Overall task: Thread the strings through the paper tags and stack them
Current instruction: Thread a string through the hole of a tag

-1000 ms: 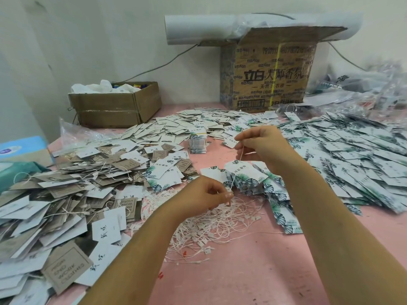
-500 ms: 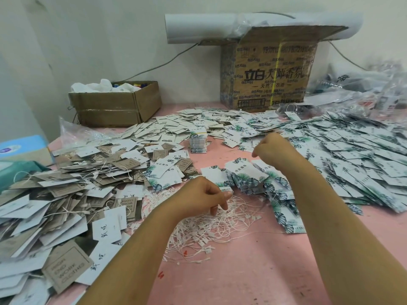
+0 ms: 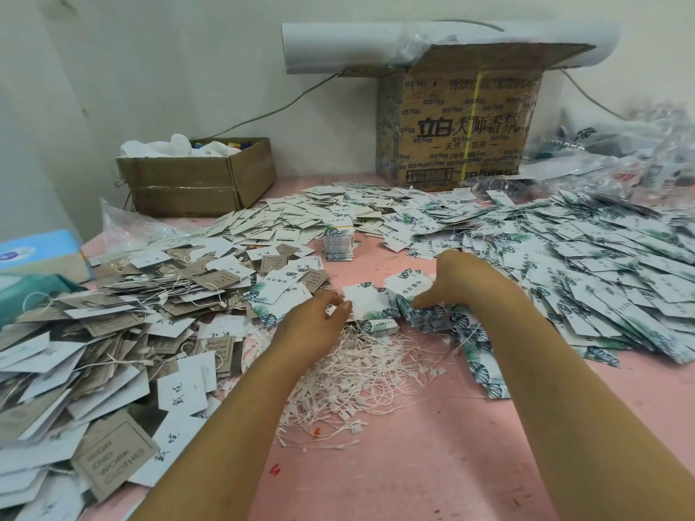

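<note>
Head view: left hand (image 3: 314,319) pinches the left edge of a white tag (image 3: 366,300), fingertips together on it, just above the strings (image 3: 361,374) heaped on the pink table (image 3: 432,464). Right hand (image 3: 464,282) sets its thumb on the leaf-tag stack (image 3: 432,317); its other fingers are hidden, so I cannot tell their state.

Bare room is left on the near pink table (image 3: 413,464) between the forearms, and a narrow bare strip farther back beside the bundled stack (image 3: 338,244). The left is blocked by a heap of brown and white tags (image 3: 113,332), the right by a spread of leaf-print tags (image 3: 601,265), and the centre by a tangle of strings (image 3: 368,374), the left hand (image 3: 319,317) pinching a white tag (image 3: 370,300), and the right hand (image 3: 466,280). The back is closed off by a low cardboard box (image 3: 195,182) and a tall printed carton (image 3: 459,126).
</note>
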